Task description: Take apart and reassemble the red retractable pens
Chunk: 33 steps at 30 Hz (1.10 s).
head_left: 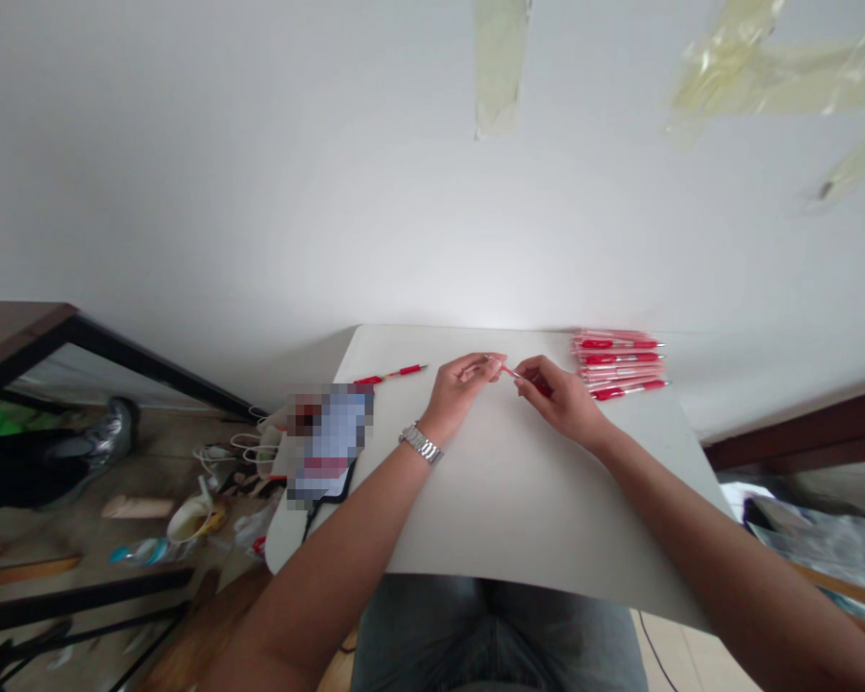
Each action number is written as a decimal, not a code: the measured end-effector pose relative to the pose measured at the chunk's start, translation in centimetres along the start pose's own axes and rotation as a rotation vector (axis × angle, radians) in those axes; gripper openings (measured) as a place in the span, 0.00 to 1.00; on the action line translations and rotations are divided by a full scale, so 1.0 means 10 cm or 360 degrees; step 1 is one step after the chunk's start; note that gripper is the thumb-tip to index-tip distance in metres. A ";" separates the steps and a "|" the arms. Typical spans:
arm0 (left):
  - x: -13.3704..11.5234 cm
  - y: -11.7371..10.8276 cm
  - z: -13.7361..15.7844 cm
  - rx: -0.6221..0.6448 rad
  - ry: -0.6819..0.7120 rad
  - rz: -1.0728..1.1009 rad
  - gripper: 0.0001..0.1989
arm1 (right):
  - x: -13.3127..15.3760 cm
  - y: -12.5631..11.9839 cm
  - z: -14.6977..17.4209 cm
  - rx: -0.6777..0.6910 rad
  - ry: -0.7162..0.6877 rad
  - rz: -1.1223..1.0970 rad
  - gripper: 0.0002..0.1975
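Above the far middle of the white table (490,500), a slim red and whitish pen (508,370) spans the small gap between my two hands. My left hand (462,383), with a metal watch on its wrist, pinches the pen's left end. Curled round its other end is my right hand (558,396); a bit of red shows between those fingers. They hide most of the pen, so I cannot tell whether it is whole or in parts. Right of my right hand lies a pile of red pens (620,360) with clear wrappers. Another red pen (400,373) lies left of my left hand.
A blurred-out phone-like device (332,447) with a cable sits at the table's left edge. A white wall (432,192) with tape strips rises behind. On the floor at left are a cup (189,519), a bottle (144,551) and cables. Someone's shoe (111,437) shows there.
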<state>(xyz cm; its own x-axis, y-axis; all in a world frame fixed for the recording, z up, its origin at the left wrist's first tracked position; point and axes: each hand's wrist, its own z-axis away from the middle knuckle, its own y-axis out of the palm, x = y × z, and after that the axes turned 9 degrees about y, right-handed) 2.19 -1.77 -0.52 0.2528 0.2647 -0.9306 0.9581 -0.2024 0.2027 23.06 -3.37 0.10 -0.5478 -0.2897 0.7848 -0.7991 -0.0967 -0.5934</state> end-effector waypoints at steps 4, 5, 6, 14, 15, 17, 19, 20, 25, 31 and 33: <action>0.02 -0.01 0.00 0.0022 -0.0009 0.0008 0.17 | -0.01 0.01 0.00 -0.0058 0.0036 0.0064 0.15; 0.02 -0.01 0.00 0.0032 -0.0005 0.0019 0.17 | -0.01 0.01 0.00 -0.0067 0.0035 0.0066 0.14; 0.02 -0.01 0.00 0.0044 0.0001 0.0031 0.17 | -0.01 0.01 0.00 -0.0075 0.0030 0.0062 0.14; 0.00 0.01 0.01 0.0068 0.0006 0.0061 0.17 | -0.04 0.02 -0.01 -0.0104 0.0046 0.0029 0.13; 0.01 0.01 0.00 0.0067 0.0005 0.0062 0.17 | -0.04 0.02 -0.01 -0.0100 0.0055 0.0022 0.12; 0.02 0.01 0.00 0.0069 0.0004 0.0055 0.17 | -0.05 0.02 -0.01 -0.0088 0.0070 0.0013 0.12; 0.03 0.01 0.00 0.0072 0.0006 0.0054 0.17 | -0.05 0.02 -0.01 -0.0085 0.0067 0.0014 0.12; 0.04 0.00 0.00 0.0073 0.0007 0.0056 0.17 | -0.05 0.02 -0.01 -0.0089 0.0060 0.0018 0.12; 0.06 -0.01 -0.01 0.0072 0.0021 0.0045 0.16 | 0.01 0.01 -0.01 -0.0087 0.0010 0.0027 0.14; 0.04 -0.01 -0.01 0.0088 0.0031 0.0031 0.16 | 0.05 -0.02 -0.01 -0.0022 -0.0004 0.0046 0.18; 0.04 -0.01 -0.01 0.0084 0.0036 0.0032 0.16 | 0.04 -0.02 -0.01 -0.0020 -0.0030 0.0061 0.19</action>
<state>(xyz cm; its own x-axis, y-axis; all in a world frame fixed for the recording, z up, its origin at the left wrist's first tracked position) 2.20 -1.57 -0.95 0.2754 0.2810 -0.9194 0.9446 -0.2570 0.2043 22.94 -3.35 0.59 -0.5734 -0.3107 0.7581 -0.7808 -0.0732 -0.6205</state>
